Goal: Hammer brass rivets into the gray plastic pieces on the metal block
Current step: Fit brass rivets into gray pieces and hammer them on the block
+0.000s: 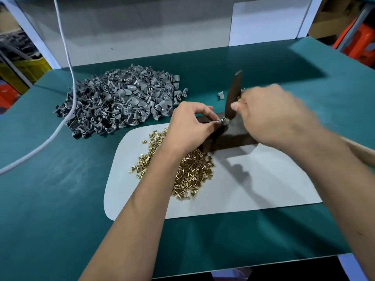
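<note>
Fingertips of my left hand (189,123) pinch a small gray plastic piece (222,120) and steady it on the top face of the dark rectangular metal block (237,136). Curled fingers of my right hand (269,116), blurred, wrap the shaft of a hammer whose dark flat metal head (233,96) stands nearly upright, its lower end meeting the plastic piece; a pale wooden handle (359,151) shows beyond my right wrist. Whether a rivet sits in the piece I cannot tell. Beneath my left wrist lies a loose heap of small brass rivets (190,171), spread on a white rounded mat (253,189) that also carries the block. Left of the block, well apart, a large pile of gray plastic pieces (119,102) rests on the green table covering (50,189), crossed by a white cable (67,49). One pale plastic piece (221,95) lies alone just beyond the hammer head.
</note>
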The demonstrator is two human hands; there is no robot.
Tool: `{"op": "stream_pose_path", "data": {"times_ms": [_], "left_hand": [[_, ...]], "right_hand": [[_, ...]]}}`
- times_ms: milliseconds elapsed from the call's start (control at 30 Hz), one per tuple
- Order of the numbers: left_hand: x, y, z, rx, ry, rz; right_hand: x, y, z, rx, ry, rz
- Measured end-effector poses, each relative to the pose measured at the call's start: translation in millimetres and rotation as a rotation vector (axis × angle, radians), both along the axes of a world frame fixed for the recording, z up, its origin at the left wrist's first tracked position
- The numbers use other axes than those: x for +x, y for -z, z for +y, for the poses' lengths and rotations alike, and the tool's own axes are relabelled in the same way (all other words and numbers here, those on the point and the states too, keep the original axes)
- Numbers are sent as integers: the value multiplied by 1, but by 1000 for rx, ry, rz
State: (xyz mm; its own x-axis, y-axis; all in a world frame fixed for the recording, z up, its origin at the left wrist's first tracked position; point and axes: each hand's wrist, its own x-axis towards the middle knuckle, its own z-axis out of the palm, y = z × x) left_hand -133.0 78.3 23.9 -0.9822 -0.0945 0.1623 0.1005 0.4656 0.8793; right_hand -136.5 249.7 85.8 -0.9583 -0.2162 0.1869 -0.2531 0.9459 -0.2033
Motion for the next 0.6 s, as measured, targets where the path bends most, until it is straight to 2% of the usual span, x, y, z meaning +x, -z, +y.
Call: {"op": "stream_pose_path", "data": {"times_ms": [100,133,233,300,400,433,533,600], "left_hand": [[-1,-1,0,-25,-9,-10],[-1,0,-1,-23,-9,-7],[1,-1,1,-1,-7,2],[1,-1,1,-18,-20,-5],[0,-1,0,-38,-20,-18],[0,-1,0,-38,-21,-15],[2,-2,1,-19,-10,2],[4,-4,0,-28,-15,8]], "right_hand": [[5,2,1,-266,13,262],[7,7,-1,-250,-21,238],[6,17,-2,-51,-34,-39],[0,7,2,2,14,-33],[0,3,3,-182,17,228],[1,6,1,-209,-3,254],[-1,19,0,-61,-46,13],[-8,13,3,-6,-45,-45]]}}
